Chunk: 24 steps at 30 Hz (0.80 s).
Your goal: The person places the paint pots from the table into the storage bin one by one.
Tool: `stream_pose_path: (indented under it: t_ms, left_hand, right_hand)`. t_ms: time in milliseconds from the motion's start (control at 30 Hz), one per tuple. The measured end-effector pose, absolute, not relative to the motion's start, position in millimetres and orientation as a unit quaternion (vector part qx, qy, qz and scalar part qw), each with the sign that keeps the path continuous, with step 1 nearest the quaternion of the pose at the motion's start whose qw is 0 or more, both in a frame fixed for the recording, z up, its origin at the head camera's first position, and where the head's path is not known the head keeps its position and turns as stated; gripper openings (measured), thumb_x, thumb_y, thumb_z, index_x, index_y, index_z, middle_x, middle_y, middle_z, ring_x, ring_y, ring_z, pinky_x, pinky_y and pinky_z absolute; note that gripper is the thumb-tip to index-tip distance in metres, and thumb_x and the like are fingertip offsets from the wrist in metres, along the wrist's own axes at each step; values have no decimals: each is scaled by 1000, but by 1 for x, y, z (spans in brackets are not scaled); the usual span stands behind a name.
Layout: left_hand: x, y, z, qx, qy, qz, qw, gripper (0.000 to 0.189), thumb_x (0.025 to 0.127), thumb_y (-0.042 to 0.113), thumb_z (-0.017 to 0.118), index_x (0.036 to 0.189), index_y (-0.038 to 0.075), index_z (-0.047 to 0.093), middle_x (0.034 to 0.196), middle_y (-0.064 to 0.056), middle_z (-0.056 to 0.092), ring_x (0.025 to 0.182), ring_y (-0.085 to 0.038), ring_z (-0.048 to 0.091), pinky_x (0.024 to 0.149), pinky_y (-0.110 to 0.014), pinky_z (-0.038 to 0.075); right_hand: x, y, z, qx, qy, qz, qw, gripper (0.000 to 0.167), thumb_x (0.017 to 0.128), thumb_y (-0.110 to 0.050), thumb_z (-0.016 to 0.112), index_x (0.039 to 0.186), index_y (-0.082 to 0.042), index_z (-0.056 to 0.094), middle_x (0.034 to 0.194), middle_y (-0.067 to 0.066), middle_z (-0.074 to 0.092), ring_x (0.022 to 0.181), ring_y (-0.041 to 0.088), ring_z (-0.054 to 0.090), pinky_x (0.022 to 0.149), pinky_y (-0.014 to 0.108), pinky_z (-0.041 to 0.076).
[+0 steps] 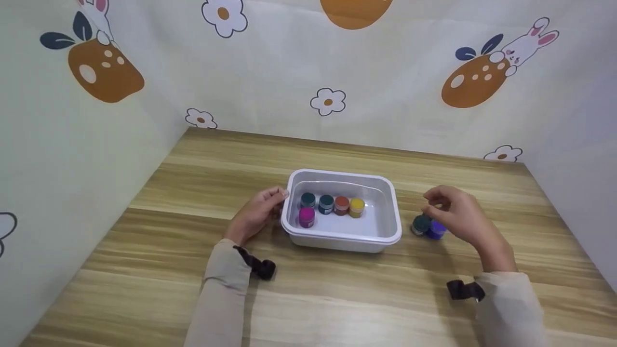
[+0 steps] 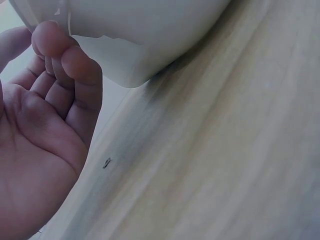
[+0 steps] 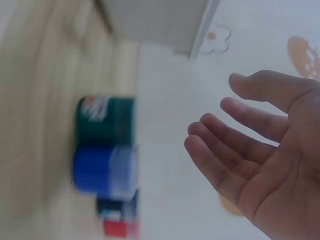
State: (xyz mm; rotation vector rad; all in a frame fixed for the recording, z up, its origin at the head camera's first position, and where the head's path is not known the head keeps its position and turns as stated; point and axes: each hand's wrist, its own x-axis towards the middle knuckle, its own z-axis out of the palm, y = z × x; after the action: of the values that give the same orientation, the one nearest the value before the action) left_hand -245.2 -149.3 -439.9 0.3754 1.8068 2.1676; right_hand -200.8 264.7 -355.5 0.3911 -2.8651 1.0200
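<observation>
A white plastic tub point(image 1: 337, 243) stands on the table, and my left hand point(image 1: 255, 214) pinches its left rim between thumb and fingers. Inside, toward the left, sit several small paint jars: two dark green, one orange-brown point(image 1: 342, 206), one yellow point(image 1: 356, 208) and one magenta point(image 1: 306, 218). Right of the tub, a dark green jar point(image 1: 420, 225) and a blue-purple jar point(image 1: 436, 230) stand side by side. My right hand point(image 1: 458, 212) hovers above them with loosely bent fingers, holding nothing. In the right wrist view, a dark jar point(image 3: 117, 207) and a red jar point(image 3: 116, 228) appear beyond the blue one.
The wood-grain table point(image 1: 308, 299) runs back to a patterned cloth point(image 1: 270, 72) with flowers, oranges and rabbits. Pale cloth walls enclose the left and right sides. A black strap point(image 1: 260, 267) is fastened at each wrist.
</observation>
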Motion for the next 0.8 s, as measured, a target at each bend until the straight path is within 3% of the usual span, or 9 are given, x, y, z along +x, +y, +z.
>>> stream_pose_path:
  t_ms: [133, 300, 800]
  left_hand:
    - [-244, -149, -439, 130, 626, 756, 145, 20, 103, 13, 46, 88, 12, 58, 76, 4, 52, 69, -9, 48, 64, -23, 41]
    - [-244, -149, -439, 125, 623, 757, 150, 18, 103, 14, 47, 89, 13, 59, 76, 4, 54, 68, -9, 49, 64, -22, 43]
    - [-244, -149, -439, 119, 616, 760, 169, 18, 104, 17, 46, 90, 12, 56, 78, 4, 53, 69, -8, 52, 64, -23, 48]
  right_hand:
    - [-196, 289, -371, 105, -940, 324, 16, 30, 92, -13, 70, 114, 7, 63, 109, 22, 68, 104, 38, 65, 87, 46, 53]
    - [-192, 307, -384, 82, -942, 326, -17, 38, 92, -17, 70, 118, 8, 60, 116, 25, 65, 111, 41, 61, 94, 51, 49]
    - [-193, 304, -393, 71, -940, 333, -37, 39, 89, -10, 72, 119, 11, 58, 115, 28, 63, 108, 41, 61, 94, 52, 49]
